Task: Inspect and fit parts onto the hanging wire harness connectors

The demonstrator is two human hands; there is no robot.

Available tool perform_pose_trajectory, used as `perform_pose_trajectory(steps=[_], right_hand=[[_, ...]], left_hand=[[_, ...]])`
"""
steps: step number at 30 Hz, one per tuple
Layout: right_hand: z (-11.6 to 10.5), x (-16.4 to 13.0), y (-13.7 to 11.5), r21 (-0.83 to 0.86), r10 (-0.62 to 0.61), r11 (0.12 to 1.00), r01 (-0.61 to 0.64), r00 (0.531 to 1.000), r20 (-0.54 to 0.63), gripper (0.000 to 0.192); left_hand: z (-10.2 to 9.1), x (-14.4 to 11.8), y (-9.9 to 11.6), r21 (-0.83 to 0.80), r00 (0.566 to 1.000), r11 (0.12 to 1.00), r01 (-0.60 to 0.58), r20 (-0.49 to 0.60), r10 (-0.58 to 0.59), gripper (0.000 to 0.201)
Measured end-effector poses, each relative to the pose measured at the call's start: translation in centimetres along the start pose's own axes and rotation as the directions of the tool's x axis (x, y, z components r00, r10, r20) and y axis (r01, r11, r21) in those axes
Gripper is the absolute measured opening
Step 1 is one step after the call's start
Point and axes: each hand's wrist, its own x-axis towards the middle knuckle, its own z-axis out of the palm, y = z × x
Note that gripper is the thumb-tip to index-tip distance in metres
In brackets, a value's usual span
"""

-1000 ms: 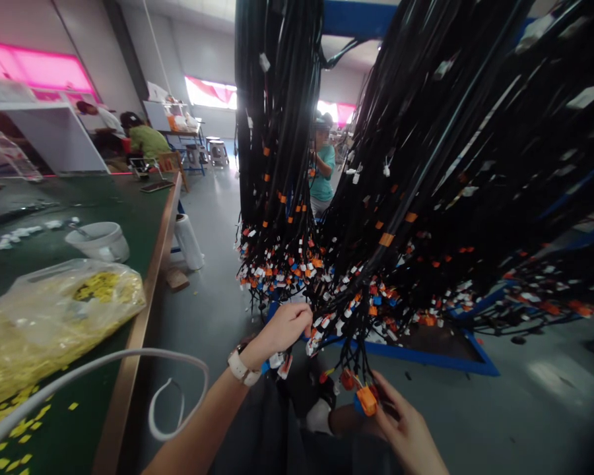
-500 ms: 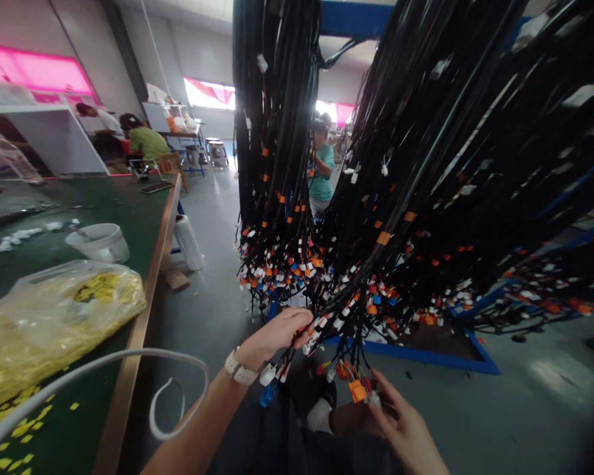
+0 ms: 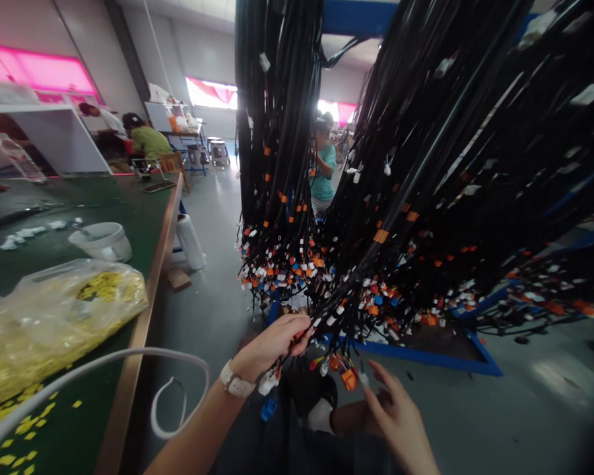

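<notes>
My left hand (image 3: 276,340), with a white watch (image 3: 236,380) on its wrist, is closed around several black cables of a wire harness (image 3: 329,307). White connectors (image 3: 268,381) and a blue connector (image 3: 268,409) dangle below that grip. My right hand (image 3: 396,409) is open, thumb and forefinger apart. Just left of its fingertips hangs a small white connector (image 3: 363,378); whether the thumb touches it I cannot tell. An orange connector (image 3: 348,379) hangs beside it. Dense bundles of black cables (image 3: 280,119) hang in front of me, their ends crowded with orange, white, blue and red connectors.
On the left, a green-topped table (image 3: 146,237) carries a plastic bag of yellow pieces (image 3: 99,290) and a white cup (image 3: 101,242). A white cable (image 3: 123,353) loops across its edge. The blue rack base (image 3: 426,356) lies beneath the bundles. A person in teal (image 3: 324,171) stands beyond.
My left hand has shifted slightly left and down with the cables. My right hand's fingers have spread and moved off the orange and white connectors, which have swung slightly left.
</notes>
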Motion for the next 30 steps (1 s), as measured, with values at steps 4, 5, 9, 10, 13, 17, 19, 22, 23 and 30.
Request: perform_pose_trajectory(steps=[4, 5, 9, 10, 13, 17, 19, 22, 23, 30], right_hand=[[1.1, 0.2, -2.5, 0.301, 0.081, 0.948, -0.100, 0.994, 0.075, 0.037], [1.7, 0.3, -3.3, 0.372, 0.074, 0.921, -0.114, 0.990, 0.120, 0.036], [5.3, 1.8, -5.2, 0.565, 0.039, 0.808, -0.169, 0.971, 0.236, 0.042], [6.3, 2.4, -5.4, 0.602, 0.048, 0.775, -0.189, 0.969, 0.242, 0.047], [9.1, 4.1, -5.4, 0.692, 0.079, 0.681, -0.239, 0.964, 0.255, 0.060], [10.3, 5.8, -5.2, 0.749, 0.082, 0.616, -0.244, 0.966, 0.247, 0.054], [10.0, 6.2, -5.1, 0.742, 0.067, 0.624, -0.245, 0.963, 0.261, 0.043], [9.5, 6.6, -4.9, 0.730, 0.059, 0.641, -0.239, 0.963, 0.263, 0.037], [9.5, 6.7, -4.9, 0.731, 0.059, 0.641, -0.234, 0.965, 0.257, 0.040], [10.6, 7.6, -6.1, 0.737, -0.119, 0.660, -0.147, 0.948, 0.295, 0.030]], left_hand=[[0.3, -0.1, 0.1, -0.005, 1.000, 1.000, 0.025, -0.002, -0.025, 0.032], [0.4, -0.1, 0.1, -0.006, 1.000, 1.000, 0.025, -0.003, -0.025, 0.032], [0.8, -0.1, 0.1, -0.010, 1.000, 1.000, 0.025, 0.004, -0.024, 0.030], [0.9, -0.1, 0.1, -0.009, 1.000, 1.000, 0.028, 0.010, -0.027, 0.030], [1.0, -0.3, 0.1, -0.003, 1.000, 1.000, 0.022, 0.019, -0.022, 0.032], [0.7, -0.3, -0.1, -0.015, 1.000, 1.000, 0.003, 0.013, -0.003, 0.032], [0.5, -0.3, -0.2, -0.029, 1.000, 1.000, 0.007, -0.001, -0.007, 0.031], [0.4, -0.1, -0.4, -0.048, 1.000, 0.999, 0.022, -0.021, -0.023, 0.032], [0.4, 0.0, -0.5, -0.050, 0.999, 0.998, 0.025, -0.027, -0.026, 0.033], [0.7, -0.1, -0.5, -0.071, 0.998, 0.996, 0.055, -0.040, -0.058, 0.035]])
